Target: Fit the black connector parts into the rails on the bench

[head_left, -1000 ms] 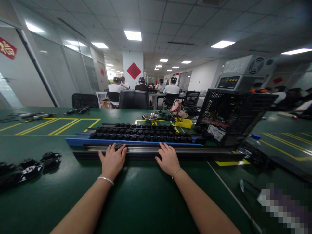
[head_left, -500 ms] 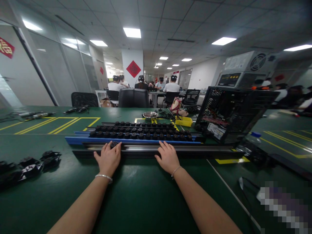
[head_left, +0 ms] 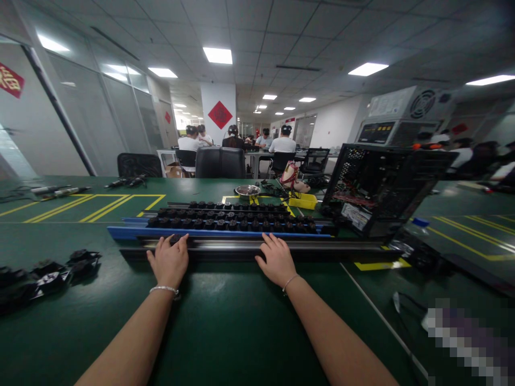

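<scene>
A long black rail [head_left: 225,245] with a shiny groove lies crosswise on the green table. My left hand [head_left: 169,262] is over its left part, thumb and fingers around a small black socket module [head_left: 175,239] seated in the groove. Farther right, my right hand [head_left: 278,260] grips across the same rail, fingertips over the far edge and thumb on the near side. Just behind runs a blue rail [head_left: 132,232], and beyond it stand rows of black socket modules [head_left: 221,219] on other rails.
Loose black modules [head_left: 52,279] lie at the left. Behind the rails are a metal bowl [head_left: 247,191] and a yellow tray [head_left: 303,201]. An open computer case [head_left: 374,187] stands at right, near a bottle with a blue cap [head_left: 420,224]. Several people sit at tables farther back.
My left hand has slid a little to the left along the rail with the black socket module. My right hand has stayed in place on the rail.
</scene>
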Tool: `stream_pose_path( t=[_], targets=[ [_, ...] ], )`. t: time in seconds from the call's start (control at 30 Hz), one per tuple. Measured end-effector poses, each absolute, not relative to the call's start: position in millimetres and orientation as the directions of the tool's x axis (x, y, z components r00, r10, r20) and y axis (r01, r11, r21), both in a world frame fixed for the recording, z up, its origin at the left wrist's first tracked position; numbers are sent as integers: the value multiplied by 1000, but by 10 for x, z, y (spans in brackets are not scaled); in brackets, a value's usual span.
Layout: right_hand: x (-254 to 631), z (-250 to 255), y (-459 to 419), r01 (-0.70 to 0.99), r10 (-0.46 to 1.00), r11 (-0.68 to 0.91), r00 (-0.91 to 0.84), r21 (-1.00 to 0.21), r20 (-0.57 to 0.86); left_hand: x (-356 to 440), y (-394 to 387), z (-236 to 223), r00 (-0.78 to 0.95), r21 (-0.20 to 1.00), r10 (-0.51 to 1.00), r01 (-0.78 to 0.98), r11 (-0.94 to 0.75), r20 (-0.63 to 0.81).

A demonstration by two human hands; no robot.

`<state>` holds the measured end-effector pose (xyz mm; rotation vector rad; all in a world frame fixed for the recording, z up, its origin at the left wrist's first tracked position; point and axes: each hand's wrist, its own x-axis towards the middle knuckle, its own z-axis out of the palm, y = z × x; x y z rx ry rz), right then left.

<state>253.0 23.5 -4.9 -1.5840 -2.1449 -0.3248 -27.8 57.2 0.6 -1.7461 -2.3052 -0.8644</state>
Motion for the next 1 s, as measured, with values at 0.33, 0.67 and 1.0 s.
stream_pose_path(
  t=[0.33, 0.67, 1.0],
  targets=[
    [2531, -43, 232, 947, 845, 311, -236, -83, 480, -326, 588, 2, -331, 380, 832, 911, 159, 445],
    [2531, -55, 235, 948, 846, 308, -237, -75, 477, -518, 627, 10, -375, 380, 812, 902, 207, 447],
    [2546, -52, 201, 947, 830, 316, -252, -48, 497, -928, 706, -35, -424, 398, 816, 878, 265, 392]
  ],
)
